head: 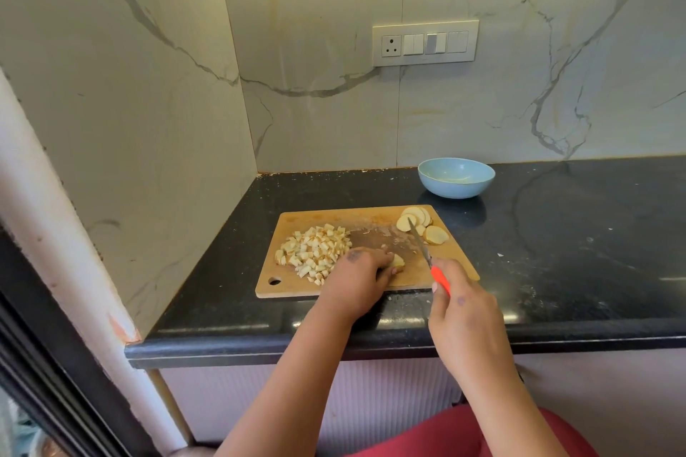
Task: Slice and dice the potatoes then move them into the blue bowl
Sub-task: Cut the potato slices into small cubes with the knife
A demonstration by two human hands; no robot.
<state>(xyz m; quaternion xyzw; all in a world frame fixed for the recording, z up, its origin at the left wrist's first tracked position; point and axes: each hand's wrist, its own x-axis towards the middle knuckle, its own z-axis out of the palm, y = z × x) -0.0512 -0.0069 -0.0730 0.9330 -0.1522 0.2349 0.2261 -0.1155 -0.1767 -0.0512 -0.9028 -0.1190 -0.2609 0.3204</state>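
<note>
A wooden cutting board [371,219] lies on the black counter. A pile of diced potato [313,249] covers its left half. Several round potato slices [423,224] lie at its far right corner. My left hand [365,273] holds a small potato piece [398,262] down near the board's front middle, fingers curled over it. My right hand [458,302] grips the orange handle of a knife [421,245], whose blade points away toward the slices, lifted off the piece. The blue bowl [456,177] stands empty behind the board, to the right.
The black counter [575,241] stretches to the right, dusted with crumbs. Marble walls close the left side and the back, with a switch panel [425,43] on the back wall. The counter's front edge runs just below the board.
</note>
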